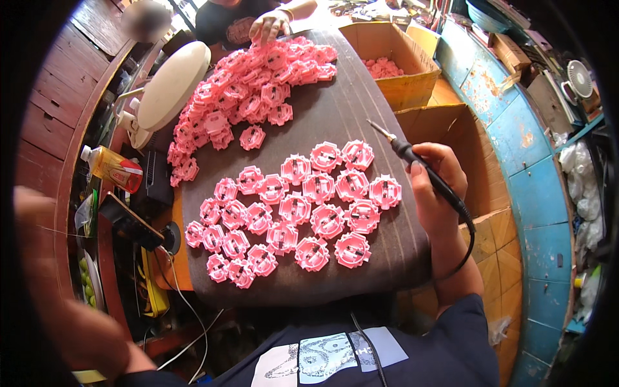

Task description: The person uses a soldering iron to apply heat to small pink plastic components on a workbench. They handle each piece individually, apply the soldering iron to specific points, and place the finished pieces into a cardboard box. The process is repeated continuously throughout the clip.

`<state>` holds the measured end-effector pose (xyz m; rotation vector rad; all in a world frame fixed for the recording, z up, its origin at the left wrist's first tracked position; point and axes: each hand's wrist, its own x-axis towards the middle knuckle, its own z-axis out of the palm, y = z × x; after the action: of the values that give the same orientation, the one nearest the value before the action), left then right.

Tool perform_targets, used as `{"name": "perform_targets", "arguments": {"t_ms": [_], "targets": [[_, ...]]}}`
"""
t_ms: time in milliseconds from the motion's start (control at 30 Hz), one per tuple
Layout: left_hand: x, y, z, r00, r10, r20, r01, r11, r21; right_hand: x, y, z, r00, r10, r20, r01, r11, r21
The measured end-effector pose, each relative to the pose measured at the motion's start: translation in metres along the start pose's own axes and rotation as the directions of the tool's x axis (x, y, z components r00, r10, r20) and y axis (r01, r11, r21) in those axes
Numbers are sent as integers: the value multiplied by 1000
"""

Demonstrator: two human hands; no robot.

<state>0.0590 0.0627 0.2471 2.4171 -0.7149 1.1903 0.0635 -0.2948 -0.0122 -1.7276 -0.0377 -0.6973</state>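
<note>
My right hand (438, 184) is closed round the dark handle of a soldering iron (405, 149), its metal tip pointing up and left above the table's right side. A black cord runs from the iron down past my forearm. At the far left my left hand (58, 303) is raised and smeared by motion, so its fingers cannot be read; a thin strand shows beside it. Several pink plastic parts (318, 188) with small dark and metallic pieces in their middles lie spread in rough rows on the dark mat (348, 284). Neither hand touches them.
Across the table, another person's hand (271, 26) rests on a large heap of pink parts (258, 84). Cardboard boxes (412, 97) stand at the right, one holding pink parts. A white round lamp (174, 87), a bottle (113, 169) and a phone-like dark slab (131, 221) line the left.
</note>
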Motion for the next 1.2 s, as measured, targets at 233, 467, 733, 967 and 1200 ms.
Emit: {"name": "perform_targets", "arguments": {"t_ms": [233, 467, 733, 967, 1200], "targets": [[-82, -6, 179, 888, 349, 300, -205, 883, -422, 3, -9, 6, 987, -160, 1, 159, 982, -100], [-92, -24, 238, 798, 445, 407, -204, 834, -513, 9, -3, 10, 938, -341, 66, 348, 920, -179], [-95, -29, 253, 743, 506, 438, -216, 801, -558, 14, -2, 7, 948, -287, 137, 308, 936, -169], [-96, -32, 259, 746, 509, 430, -233, 804, -547, 17, 1, 9, 949, -270, 163, 296, 940, -170], [-98, -29, 263, 766, 513, 388, -270, 804, -530, 17, -2, 9, 953, -230, 195, 265, 949, -174]]}}
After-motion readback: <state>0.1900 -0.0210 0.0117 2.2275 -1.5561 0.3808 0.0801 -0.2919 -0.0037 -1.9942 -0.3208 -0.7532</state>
